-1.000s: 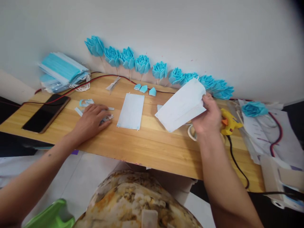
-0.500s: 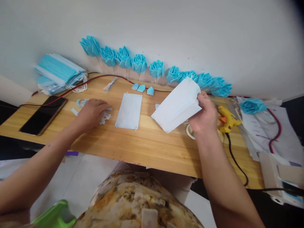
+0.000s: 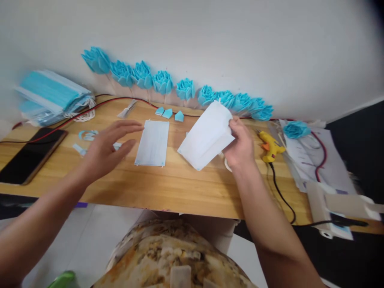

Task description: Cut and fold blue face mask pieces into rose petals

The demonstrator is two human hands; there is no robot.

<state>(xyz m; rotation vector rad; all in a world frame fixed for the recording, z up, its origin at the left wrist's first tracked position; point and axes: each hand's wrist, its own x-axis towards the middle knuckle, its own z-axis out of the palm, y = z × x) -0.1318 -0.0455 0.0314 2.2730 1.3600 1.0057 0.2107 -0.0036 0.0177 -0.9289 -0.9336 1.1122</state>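
Note:
My right hand (image 3: 240, 144) pinches the right edge of a white face mask (image 3: 205, 138) without ear loops, held tilted above the table; one corner sticks out as a flap, and I cannot tell if it is a single layer. My left hand (image 3: 109, 148) is open and holds nothing, its thumb and fingers apart, just left of another loopless face mask (image 3: 152, 143) lying flat. Small cut scraps (image 3: 79, 150) lie partly under that hand, near a light blue strip (image 3: 87, 135). Several small blue cut pieces (image 3: 168, 113) lie behind the flat mask.
A row of blue flowers (image 3: 163, 82) on sticks leans along the wall. Left are bagged face masks (image 3: 54, 94) and a phone (image 3: 33, 154). Right are a yellow glue gun (image 3: 271, 148), a tape roll (image 3: 227, 164), another blue flower (image 3: 296, 129) on papers and a power strip (image 3: 325, 208).
My left hand has lifted off the scraps and opened towards the flat mask. My right hand still holds its mask. The whole view has shifted a little to the right.

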